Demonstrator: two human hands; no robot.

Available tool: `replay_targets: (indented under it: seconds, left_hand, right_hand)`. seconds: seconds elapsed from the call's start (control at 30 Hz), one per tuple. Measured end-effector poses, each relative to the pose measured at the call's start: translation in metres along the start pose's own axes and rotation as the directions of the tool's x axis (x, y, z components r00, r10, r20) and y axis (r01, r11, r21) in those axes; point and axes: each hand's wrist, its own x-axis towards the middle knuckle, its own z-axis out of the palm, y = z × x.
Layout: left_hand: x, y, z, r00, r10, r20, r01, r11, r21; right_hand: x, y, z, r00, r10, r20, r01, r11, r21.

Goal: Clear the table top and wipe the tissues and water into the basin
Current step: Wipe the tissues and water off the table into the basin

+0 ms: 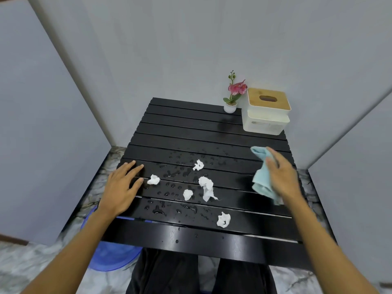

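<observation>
A black slatted table (191, 128) carries several crumpled white tissues (206, 185) and scattered water drops (176, 172) over its near half. My left hand (122, 185) lies flat and empty on the table's left edge, fingers apart, just left of one tissue (153, 179). My right hand (282, 177) holds a light blue cloth (262, 179) above the table's right side. A blue basin (110, 255) sits on the floor under the table's near left corner, partly hidden by the table and my left arm.
A small potted pink flower (232, 96) and a white tissue box with a wooden lid (267, 111) stand at the far right corner. Grey walls close in behind and on both sides. My dark-trousered legs (165, 272) are below the near edge.
</observation>
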Motion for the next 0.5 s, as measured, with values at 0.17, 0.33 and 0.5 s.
replay_targets:
  seconds: [0.17,0.33,0.5]
  left_hand:
    - [0.028,0.004,-0.002,1.000,0.030,0.001,-0.030,1.000,0.009]
    - [0.049,0.003,0.011,0.998,0.029,0.053,-0.032,0.998,0.058]
    - [0.049,0.000,0.019,0.999,0.037,0.033,-0.040,0.994,0.099]
  right_hand:
    - [0.046,0.085,-0.017,0.968,0.220,0.118,-0.103,0.783,-0.613]
    - [0.045,0.107,-0.006,0.982,0.161,0.100,-0.048,0.721,-0.691]
    - [0.055,0.107,0.010,0.990,0.135,0.043,-0.070,0.728,-0.682]
